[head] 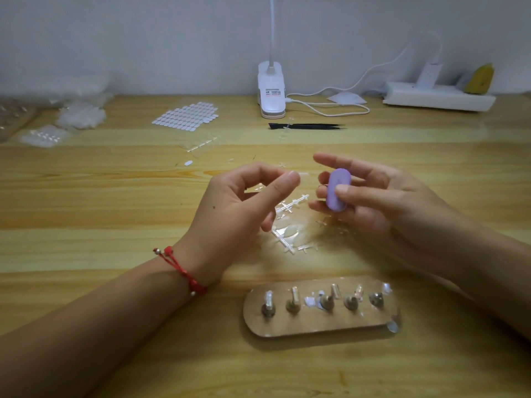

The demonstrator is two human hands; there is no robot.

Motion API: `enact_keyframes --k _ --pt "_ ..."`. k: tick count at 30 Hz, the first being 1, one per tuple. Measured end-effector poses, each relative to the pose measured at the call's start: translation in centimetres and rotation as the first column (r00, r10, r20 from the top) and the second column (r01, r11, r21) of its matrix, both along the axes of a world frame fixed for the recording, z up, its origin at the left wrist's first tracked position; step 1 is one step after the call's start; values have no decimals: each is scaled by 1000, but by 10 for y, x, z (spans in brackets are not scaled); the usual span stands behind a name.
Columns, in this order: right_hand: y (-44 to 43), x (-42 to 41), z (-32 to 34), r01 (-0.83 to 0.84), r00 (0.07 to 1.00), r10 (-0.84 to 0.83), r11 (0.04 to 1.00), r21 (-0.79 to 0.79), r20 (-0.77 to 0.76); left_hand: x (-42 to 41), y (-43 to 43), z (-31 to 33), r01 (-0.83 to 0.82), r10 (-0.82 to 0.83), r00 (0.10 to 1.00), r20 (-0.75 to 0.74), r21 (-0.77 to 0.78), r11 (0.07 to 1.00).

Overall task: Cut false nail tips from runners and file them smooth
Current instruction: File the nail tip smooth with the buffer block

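Stand [316, 326] bearing tips [294, 295], right hand [382, 202] holding purple tool [337, 193]

- The wooden table [115, 196] has pale plank grain and carries everything below
- Clear plastic runners [290, 222] lie scattered beneath and between the left hand [235, 208] and the right hand [373, 202]
- An oval board [316, 326] with a row of small pegs sits on the near side of the hands, closer to the right one
- A sheet of white tabs [186, 116] lies well beyond the left hand, with a few loose clear pieces [201, 146] between them
- Clear bags [80, 114] are heaped far out to the left of the left hand
- A thin black tool [307, 126] lies beyond the gap between the hands, with a white lamp base [271, 90] and its cable [330, 109] further back
- A white power strip [436, 96] sits far beyond the right hand
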State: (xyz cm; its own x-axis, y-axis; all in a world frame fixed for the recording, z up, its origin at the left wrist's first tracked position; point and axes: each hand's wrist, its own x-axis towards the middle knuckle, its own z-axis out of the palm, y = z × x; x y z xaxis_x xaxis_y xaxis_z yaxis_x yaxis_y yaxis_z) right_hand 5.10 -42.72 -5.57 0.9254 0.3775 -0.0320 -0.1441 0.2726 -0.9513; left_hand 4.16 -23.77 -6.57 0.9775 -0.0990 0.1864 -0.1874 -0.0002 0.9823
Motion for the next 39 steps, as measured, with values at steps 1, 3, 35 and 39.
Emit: enact_keyframes --k 1,3,35,39 --pt "0 -1 -1 -13 1000 13 1000 12 2 0 0 0 11 -11 1000 11 -3 1000" --pt "0 -2 -2 -17 999 17 1000 -10 29 -1 -1 1 45 -45 998 40 -6 999" --pt "5 -2 -11 15 999 -14 1000 -23 35 -3 -2 0 52 -62 996 71 137 989" --pt "6 -2 -11 -3 999 5 999 -40 44 -2 -1 -1 19 -34 993 111 136 991"
